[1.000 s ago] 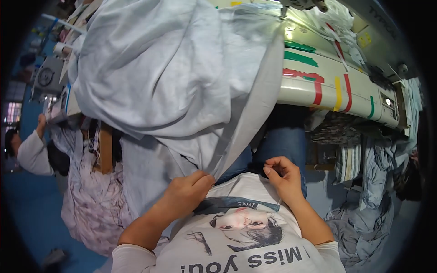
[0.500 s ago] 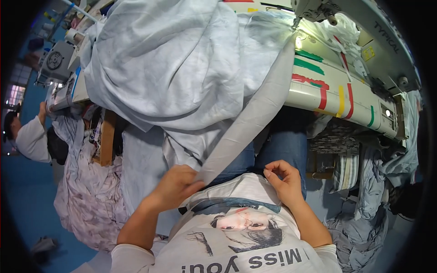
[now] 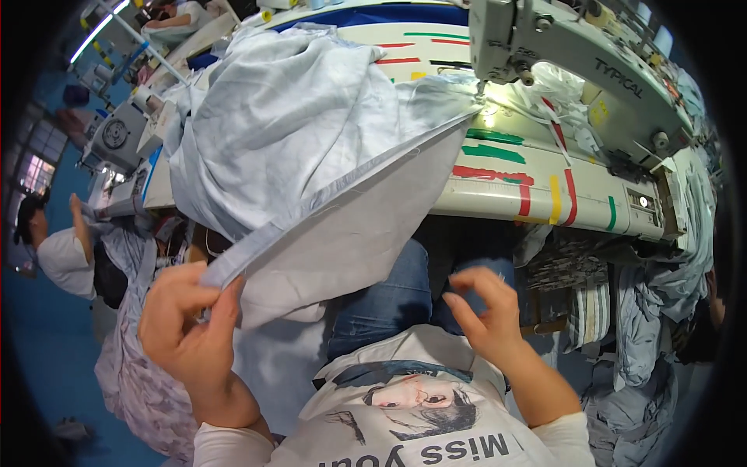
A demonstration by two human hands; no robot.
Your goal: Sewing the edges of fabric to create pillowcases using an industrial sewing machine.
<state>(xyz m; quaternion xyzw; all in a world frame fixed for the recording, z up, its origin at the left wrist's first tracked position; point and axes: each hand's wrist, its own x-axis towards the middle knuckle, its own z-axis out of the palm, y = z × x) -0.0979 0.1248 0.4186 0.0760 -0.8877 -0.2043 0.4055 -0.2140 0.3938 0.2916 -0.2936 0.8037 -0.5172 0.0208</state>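
My left hand [image 3: 191, 323] pinches the folded edge of a pale grey-blue fabric piece [image 3: 288, 117] between thumb and fingers. From that grip the edge runs taut up and right to the needle area of a sewing machine [image 3: 556, 58], where the cloth lies beneath the presser foot. Below the edge the fabric's plain grey side hangs over my lap, while the rest is bunched on the table to the left. My right hand [image 3: 486, 311] hovers above my right thigh, thumb and forefinger apart, with nothing in it.
The white machine table [image 3: 545, 198] carries red, yellow and green tape strips. Crumpled printed cloth [image 3: 140, 381] hangs low at left, and grey cloth [image 3: 630, 397] is heaped at right. Another person [image 3: 66, 253] sits at the far left beside another machine [image 3: 117, 132].
My left hand has moved left and up with the fabric edge, spreading the strip so its grey side shows. My right thumb and forefinger have parted. The view has tilted up.
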